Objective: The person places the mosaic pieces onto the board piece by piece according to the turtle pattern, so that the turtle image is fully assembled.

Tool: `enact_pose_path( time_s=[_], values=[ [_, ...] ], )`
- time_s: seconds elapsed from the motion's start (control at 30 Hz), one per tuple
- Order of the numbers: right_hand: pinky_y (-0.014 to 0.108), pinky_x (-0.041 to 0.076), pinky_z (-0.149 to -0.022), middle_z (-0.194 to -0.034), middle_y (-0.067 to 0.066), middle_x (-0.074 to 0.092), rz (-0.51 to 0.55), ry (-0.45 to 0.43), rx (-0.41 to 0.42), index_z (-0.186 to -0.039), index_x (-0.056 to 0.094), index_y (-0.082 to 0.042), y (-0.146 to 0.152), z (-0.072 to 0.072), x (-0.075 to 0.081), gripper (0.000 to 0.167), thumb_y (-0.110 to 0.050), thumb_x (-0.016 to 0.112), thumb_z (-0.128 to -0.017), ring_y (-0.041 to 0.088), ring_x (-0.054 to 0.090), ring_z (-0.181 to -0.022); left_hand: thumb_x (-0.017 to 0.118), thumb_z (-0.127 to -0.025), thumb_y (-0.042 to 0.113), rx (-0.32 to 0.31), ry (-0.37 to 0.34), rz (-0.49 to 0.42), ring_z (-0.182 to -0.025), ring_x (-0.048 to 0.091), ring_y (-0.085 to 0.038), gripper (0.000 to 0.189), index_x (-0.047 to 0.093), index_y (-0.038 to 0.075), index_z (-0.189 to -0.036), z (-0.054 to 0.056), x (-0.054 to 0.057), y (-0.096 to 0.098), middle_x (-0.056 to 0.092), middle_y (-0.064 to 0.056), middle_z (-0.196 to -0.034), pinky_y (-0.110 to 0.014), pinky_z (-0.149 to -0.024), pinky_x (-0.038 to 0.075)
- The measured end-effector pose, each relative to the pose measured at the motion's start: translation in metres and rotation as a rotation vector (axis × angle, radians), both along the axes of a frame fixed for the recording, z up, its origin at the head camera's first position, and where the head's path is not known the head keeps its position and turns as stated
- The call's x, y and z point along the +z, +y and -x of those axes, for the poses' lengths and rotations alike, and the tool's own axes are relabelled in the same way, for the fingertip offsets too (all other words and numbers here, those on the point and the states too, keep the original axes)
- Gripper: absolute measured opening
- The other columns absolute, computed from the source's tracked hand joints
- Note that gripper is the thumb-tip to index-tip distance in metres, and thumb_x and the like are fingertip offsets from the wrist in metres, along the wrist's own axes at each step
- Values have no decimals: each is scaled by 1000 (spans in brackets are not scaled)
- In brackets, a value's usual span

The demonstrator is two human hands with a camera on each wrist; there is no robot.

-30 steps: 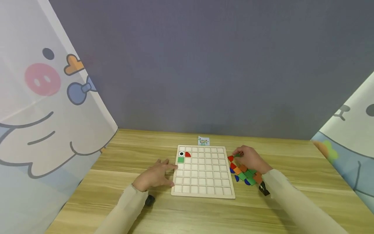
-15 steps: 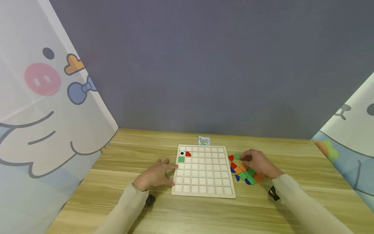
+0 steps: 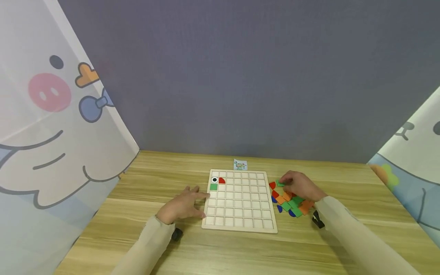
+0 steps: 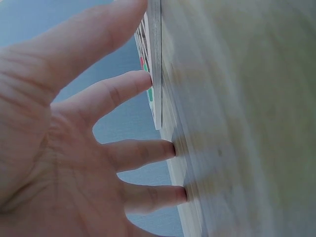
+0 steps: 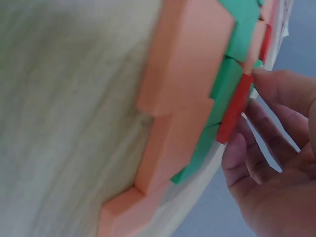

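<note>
A square wooden grid board (image 3: 238,228) lies on the table, with an eye tile (image 3: 214,180), a red quarter-circle tile (image 3: 222,181) and a green square tile (image 3: 213,187) in its upper left cells. My left hand (image 3: 181,206) is spread at the board's left edge; thumb and index fingertip touch the rim, other fingertips rest on the table. Right of the board, my right hand (image 3: 302,185) has its fingertips at another green tile (image 3: 279,183); whether it pinches this tile is unclear. In the right wrist view the thumb and fingers (image 5: 236,153) are bent beside the pieces.
Below the right hand lies a loose pile of tiles: orange squares (image 3: 306,207), green squares (image 3: 286,206), red quarter-circles (image 3: 275,194) and blue rounded pieces (image 3: 280,209). A small picture card (image 3: 240,164) stands behind the board. A grey wall panel (image 3: 240,76) borders the table.
My right hand has drawn back from the green tile toward the right, then returned to it. The pile's tiles are slightly shifted. My left hand and the board stay put.
</note>
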State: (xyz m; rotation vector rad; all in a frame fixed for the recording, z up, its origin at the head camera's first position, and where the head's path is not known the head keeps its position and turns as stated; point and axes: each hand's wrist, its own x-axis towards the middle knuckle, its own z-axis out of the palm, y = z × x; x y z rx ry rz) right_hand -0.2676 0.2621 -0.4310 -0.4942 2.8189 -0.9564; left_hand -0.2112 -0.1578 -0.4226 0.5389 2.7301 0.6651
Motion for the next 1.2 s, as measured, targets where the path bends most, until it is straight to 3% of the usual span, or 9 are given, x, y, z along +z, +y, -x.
enact_pose_path(
  time_s=[0.47,0.57,0.7,0.97,1.2],
  values=[
    [31,49,-62,-97,7,61,-4,-17,-68,-99,68,-4,-8,1,-3,16,-2,69,-83,19,57,-79,82,-74,27,-8,-14,7,-134,15,-53,63,58,22,-132,-2,3,1,29,-25,-147,-69,-92,30],
    [31,49,-62,-96,7,61,2,-17,-84,-99,68,-4,-10,2,1,16,-3,68,-84,19,57,-78,82,-74,27,-8,-16,5,-133,15,-53,63,58,22,-132,-2,3,1,29,-25,-147,-69,-92,30],
    [32,48,-61,-95,5,61,-1,45,-82,-100,69,-6,-18,5,13,15,-7,69,-85,19,54,-79,82,-74,28,-3,-17,4,-134,15,-52,64,57,23,-133,-1,3,1,28,-24,-148,-69,-93,29],
    [33,46,-64,-93,-1,63,3,169,-24,-96,72,-13,-49,2,35,15,-16,74,-82,19,51,-81,82,-73,28,2,-20,6,-134,14,-52,64,57,23,-133,1,2,-1,27,-24,-149,-69,-94,28],
    [32,47,-68,-96,-5,63,90,220,101,-97,73,-14,-75,0,35,15,-12,73,-83,15,52,-79,82,-73,29,-16,-11,1,-133,15,-54,65,57,23,-133,2,-1,-1,28,-26,-148,-69,-92,30]
  ],
)
